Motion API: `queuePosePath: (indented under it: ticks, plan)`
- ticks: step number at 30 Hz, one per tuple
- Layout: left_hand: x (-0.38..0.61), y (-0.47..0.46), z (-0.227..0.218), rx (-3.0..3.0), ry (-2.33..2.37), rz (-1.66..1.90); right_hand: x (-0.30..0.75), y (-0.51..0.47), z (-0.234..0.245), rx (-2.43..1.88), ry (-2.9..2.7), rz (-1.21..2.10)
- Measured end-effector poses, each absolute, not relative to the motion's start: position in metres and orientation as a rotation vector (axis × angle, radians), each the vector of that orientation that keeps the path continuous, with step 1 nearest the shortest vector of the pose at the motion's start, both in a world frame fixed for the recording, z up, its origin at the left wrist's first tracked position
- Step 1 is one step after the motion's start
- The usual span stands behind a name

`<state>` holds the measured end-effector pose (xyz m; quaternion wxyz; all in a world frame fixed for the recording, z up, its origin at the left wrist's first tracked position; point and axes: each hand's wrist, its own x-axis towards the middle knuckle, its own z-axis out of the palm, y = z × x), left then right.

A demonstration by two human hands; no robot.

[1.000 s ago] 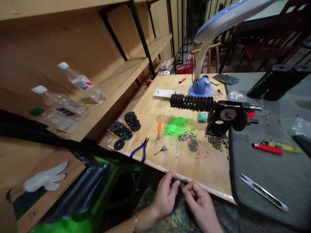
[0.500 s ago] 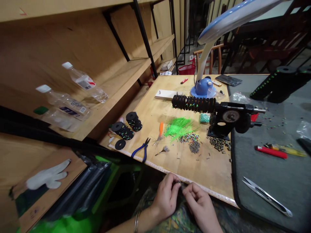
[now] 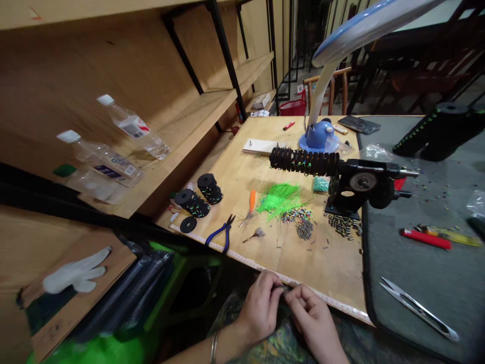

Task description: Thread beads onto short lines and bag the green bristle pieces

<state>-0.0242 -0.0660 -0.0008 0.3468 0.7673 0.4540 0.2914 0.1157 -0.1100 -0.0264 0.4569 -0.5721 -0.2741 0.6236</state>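
Observation:
Just off the table's front edge, my left hand (image 3: 261,302) is closed, its thumb pressed against the fingers. My right hand (image 3: 308,311) pinches close beside it, the fingertips of both almost meeting. Whatever lies between the fingertips is too small and dark to make out. On the wooden table ahead are small grey metal pieces (image 3: 304,229), multicoloured beads (image 3: 295,215) and a pile of bright green bristle-like strands (image 3: 281,197). Blue-handled pliers (image 3: 223,235) lie at the front edge, near an orange-handled tool (image 3: 252,202).
A black winding device (image 3: 352,184) carries wrapped black spools. Brass-coloured pieces (image 3: 343,226) lie below it. Silver thread snips (image 3: 419,308) and a red pen-like tool (image 3: 425,238) rest on the grey mat (image 3: 409,268). A blue desk lamp (image 3: 318,135) stands behind; plastic bottles (image 3: 132,126) sit on the left shelf.
The view has shifted very slightly. Both hands keep nearly the same place and pinched pose, with only a slight movement at the fingertips.

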Motion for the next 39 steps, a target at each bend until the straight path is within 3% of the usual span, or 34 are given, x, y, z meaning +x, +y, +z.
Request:
queuePosePath:
  ticks: [20, 39]
  plan:
    - [-0.023, -0.065, 0.004, 2.109, 1.141, 0.717, 0.127, -0.113, -0.024, -1.443, -1.058, 1.321]
    - [-0.020, -0.064, 0.004, 2.104, 1.091, 0.676, 0.122, -0.099, -0.014, -1.297, -0.410, 1.647]
